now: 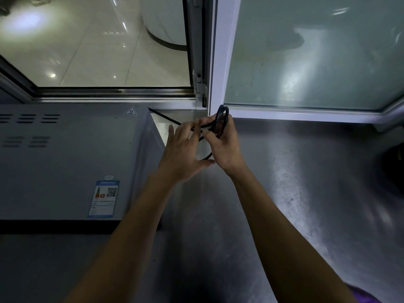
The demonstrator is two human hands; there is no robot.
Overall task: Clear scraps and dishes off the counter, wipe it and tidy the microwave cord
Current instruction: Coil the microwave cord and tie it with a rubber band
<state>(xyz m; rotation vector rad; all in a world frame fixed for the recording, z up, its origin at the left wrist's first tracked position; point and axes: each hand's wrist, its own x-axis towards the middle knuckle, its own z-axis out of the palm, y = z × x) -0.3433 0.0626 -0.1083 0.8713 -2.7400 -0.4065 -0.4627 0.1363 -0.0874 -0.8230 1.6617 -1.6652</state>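
The right hand (223, 145) is gripping the coiled cord (222, 119) at twelve o'clock, keeping the loops together; the left hand (183, 154), fingers spread, is guiding the slack.

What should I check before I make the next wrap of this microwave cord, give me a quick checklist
1. Coil held: right hand grips the looped black cord. Ok.
2. Left hand free to guide: fingers straight beside the coil. Ok.
3. Slack runs clear to the microwave rear corner: no snag visible. Ok.
4. Plug end located: not visible. Cannot tell.
5. Steel counter under the hands free of scraps and dishes. Ok.
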